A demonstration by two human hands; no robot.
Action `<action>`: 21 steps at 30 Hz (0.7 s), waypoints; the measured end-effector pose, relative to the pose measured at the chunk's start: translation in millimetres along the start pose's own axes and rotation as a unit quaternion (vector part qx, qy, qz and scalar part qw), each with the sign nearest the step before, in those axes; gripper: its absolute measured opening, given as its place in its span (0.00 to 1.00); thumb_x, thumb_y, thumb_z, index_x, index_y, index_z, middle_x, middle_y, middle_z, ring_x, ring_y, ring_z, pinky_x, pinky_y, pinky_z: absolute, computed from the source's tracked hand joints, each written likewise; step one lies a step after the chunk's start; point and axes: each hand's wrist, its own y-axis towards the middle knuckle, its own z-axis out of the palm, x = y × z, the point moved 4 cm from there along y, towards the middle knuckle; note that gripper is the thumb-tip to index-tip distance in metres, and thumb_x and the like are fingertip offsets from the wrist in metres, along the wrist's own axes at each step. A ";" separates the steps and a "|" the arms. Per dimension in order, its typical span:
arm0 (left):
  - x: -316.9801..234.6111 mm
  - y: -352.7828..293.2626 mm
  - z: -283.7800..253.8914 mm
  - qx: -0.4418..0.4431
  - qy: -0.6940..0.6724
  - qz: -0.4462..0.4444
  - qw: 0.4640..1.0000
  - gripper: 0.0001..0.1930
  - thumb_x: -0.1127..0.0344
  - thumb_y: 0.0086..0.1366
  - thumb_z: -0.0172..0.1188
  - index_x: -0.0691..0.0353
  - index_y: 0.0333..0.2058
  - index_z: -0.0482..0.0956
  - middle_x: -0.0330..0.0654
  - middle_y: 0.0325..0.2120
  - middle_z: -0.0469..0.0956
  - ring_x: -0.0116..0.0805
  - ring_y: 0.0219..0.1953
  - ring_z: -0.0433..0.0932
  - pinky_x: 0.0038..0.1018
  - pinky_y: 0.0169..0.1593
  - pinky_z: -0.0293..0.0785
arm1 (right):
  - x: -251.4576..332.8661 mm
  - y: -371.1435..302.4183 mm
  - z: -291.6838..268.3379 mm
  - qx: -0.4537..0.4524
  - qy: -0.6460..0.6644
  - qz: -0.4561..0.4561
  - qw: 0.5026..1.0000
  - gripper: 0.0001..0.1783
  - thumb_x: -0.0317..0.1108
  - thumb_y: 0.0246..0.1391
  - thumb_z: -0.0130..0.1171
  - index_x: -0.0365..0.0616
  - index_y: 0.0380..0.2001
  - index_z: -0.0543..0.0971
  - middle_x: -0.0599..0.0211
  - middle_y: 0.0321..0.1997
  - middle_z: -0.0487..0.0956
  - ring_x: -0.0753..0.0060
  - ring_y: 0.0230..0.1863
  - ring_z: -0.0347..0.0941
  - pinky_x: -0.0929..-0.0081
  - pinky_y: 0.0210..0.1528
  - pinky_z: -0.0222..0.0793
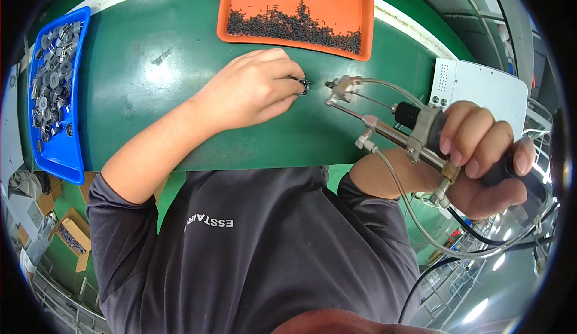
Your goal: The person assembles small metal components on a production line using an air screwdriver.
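Observation:
My left hand (264, 87) rests over the green table, fingers pinched on a small dark part (305, 86); most of that part is hidden under the fingertips. In my right hand (481, 153) is a powered screwdriver (396, 131) with a black grip, metal rods and thin hoses. Its metal nozzle head (344, 89) points left, a short gap away from the small part. The fingers of my right hand wrap round the grip.
An orange tray (258, 16) with many tiny black pieces lies at the far side. At the left, a blue tray (66, 159) holds round grey and black parts. A white box (481, 84) stands at the right. Hoses and black cables (475, 253) loop below my right hand.

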 end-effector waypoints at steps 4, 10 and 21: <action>4.1 1.9 1.9 0.001 -0.012 -0.005 1.000 0.09 0.73 0.54 0.70 0.64 0.35 0.85 0.40 0.39 0.82 0.41 0.42 0.80 0.37 0.45 0.79 | -5.6 0.4 -2.1 0.002 0.003 0.007 1.000 0.24 0.56 0.70 0.52 0.48 0.53 0.76 0.75 0.27 0.71 0.76 0.27 0.67 0.74 0.31 0.62; 4.4 3.2 2.9 0.005 -0.010 -0.007 1.000 0.08 0.72 0.55 0.71 0.64 0.35 0.85 0.40 0.39 0.82 0.41 0.41 0.81 0.37 0.45 0.79 | -14.9 -1.7 -2.4 0.020 0.032 0.015 0.999 0.24 0.56 0.68 0.56 0.49 0.53 0.76 0.75 0.27 0.72 0.76 0.26 0.68 0.74 0.31 0.64; 4.7 4.4 2.2 0.004 -0.011 0.003 1.000 0.08 0.73 0.54 0.71 0.65 0.34 0.85 0.40 0.39 0.83 0.41 0.41 0.81 0.36 0.44 0.80 | -32.2 -1.3 19.4 0.043 0.026 -0.008 0.999 0.23 0.58 0.65 0.61 0.53 0.48 0.73 0.75 0.25 0.72 0.77 0.23 0.69 0.77 0.25 0.67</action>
